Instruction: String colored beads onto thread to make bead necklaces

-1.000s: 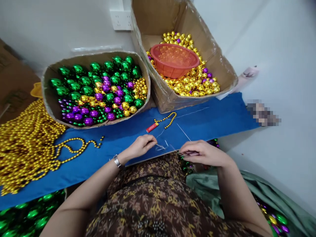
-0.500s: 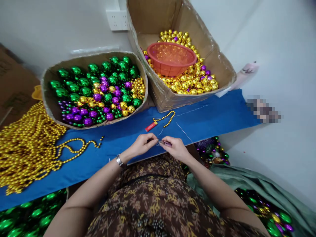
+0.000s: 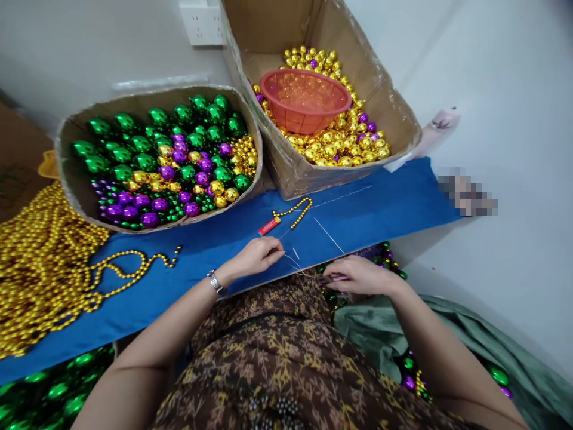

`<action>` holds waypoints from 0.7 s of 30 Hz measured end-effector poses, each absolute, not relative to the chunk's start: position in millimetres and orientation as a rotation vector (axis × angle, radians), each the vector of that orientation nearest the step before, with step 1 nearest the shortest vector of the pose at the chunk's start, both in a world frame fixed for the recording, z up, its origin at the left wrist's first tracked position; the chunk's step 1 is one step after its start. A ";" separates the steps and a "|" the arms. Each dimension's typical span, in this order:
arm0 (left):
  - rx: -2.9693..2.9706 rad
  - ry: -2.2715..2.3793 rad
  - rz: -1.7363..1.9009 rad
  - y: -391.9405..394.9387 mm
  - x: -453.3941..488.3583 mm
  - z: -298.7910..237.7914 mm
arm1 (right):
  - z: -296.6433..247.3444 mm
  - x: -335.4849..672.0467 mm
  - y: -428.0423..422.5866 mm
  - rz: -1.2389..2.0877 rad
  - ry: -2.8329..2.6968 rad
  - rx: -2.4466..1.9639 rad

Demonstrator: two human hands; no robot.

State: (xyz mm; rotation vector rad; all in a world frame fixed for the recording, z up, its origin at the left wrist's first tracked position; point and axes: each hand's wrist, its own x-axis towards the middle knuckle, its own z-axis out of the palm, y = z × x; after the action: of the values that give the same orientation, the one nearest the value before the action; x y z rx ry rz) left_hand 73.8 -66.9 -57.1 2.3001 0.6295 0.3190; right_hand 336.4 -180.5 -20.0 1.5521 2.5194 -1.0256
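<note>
My left hand (image 3: pixel 255 257) rests on the blue board (image 3: pixel 188 263), its fingers pinched on a thin clear thread (image 3: pixel 293 263). My right hand (image 3: pixel 358 276) sits just past the board's near edge, closed on the other part of the thread, with something slim and purple at its fingertips. The thread runs away across the board to a short strand of small gold beads (image 3: pixel 296 212) beside a red lighter (image 3: pixel 269 226).
A cardboard box (image 3: pixel 67 173) of green, purple and gold balls stands at the left. A taller box (image 3: pixel 295 173) holds gold balls and an orange basket (image 3: pixel 304 98). Gold bead strings (image 3: pixel 40 263) pile at far left. More balls lie by my lap.
My hands met at the middle of the board half a second ago. Now they have drawn apart again, the right hand moving right and the thread stretching between them.
</note>
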 end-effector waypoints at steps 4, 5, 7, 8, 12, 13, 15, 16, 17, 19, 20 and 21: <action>2.239 0.726 0.357 -69.4 74.2 -57.8 | -26.7 333.3 -180.4 -0.904 2.570 1.960; 2.223 0.748 0.366 -69.3 74.1 -58.2 | -27.6 330.3 -180.1 -0.880 2.604 2.075; 2.193 0.790 0.377 -68.7 74.1 -59.0 | -28.1 322.8 -179.7 -0.798 2.648 2.320; 2.180 0.813 0.379 -68.4 74.2 -59.4 | -27.6 318.8 -179.6 -0.742 2.652 2.442; 2.175 0.859 0.396 -68.8 75.0 -60.4 | -20.8 310.1 -178.0 -0.480 2.630 2.638; 2.185 0.865 0.399 -69.2 75.1 -60.7 | -17.2 311.8 -177.1 -0.382 2.623 2.622; 2.215 0.894 0.401 -69.8 74.6 -61.6 | -7.0 321.5 -175.4 -0.098 2.552 2.689; 2.232 0.913 0.398 -69.8 74.2 -62.1 | -0.6 328.8 -174.6 0.086 2.478 2.786; 2.248 0.931 0.393 -69.7 73.6 -62.6 | 5.9 336.6 -174.0 0.265 2.391 2.895; 2.270 0.938 0.386 -69.2 72.8 -63.6 | 17.0 349.3 -173.3 0.471 2.303 2.999; 2.273 0.930 0.388 -68.9 72.6 -63.9 | 19.9 352.1 -173.2 0.438 2.354 2.956; 2.271 0.918 0.392 -68.6 72.8 -64.1 | 20.3 351.7 -173.0 0.303 2.463 2.843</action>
State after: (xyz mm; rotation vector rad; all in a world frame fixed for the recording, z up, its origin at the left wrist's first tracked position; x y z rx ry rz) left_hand 72.8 -68.6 -64.1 2.2708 0.9183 0.3917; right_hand 351.7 -173.0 20.3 2.8427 2.4632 0.3033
